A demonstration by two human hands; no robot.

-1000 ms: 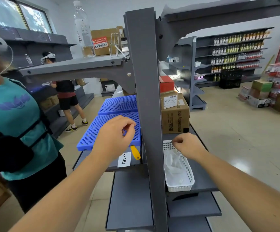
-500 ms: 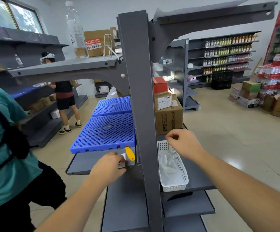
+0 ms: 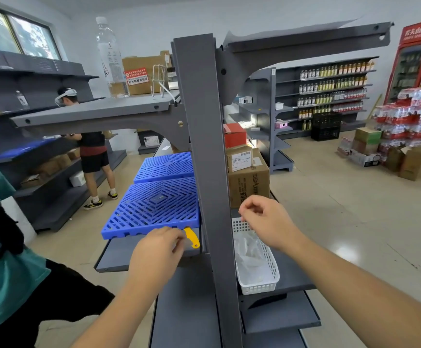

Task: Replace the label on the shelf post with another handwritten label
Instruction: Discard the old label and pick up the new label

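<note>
The grey shelf post (image 3: 204, 146) stands upright in the middle, and I see no label on its face. My left hand (image 3: 158, 249) is down on the grey shelf (image 3: 119, 254) left of the post. Its fingertips are closed on the white handwritten label, of which only a pale sliver (image 3: 187, 243) shows. A yellow tool (image 3: 192, 237) lies right beside those fingertips. My right hand (image 3: 267, 222) hovers right of the post above a white basket (image 3: 259, 285). Its thumb and fingers are pinched together and I see nothing in them.
Blue plastic grids (image 3: 154, 207) lie on the left shelf behind my hand. Cardboard boxes (image 3: 248, 182) stand behind the basket. A person in a teal shirt (image 3: 3, 272) stands close at my left; another person (image 3: 91, 151) is farther back. A water bottle (image 3: 111, 59) stands on the upper shelf.
My left hand dropped from beside the post to the shelf and closed over the white label that lay there. My right hand rose slightly. The teal-shirted person shifted left in view.
</note>
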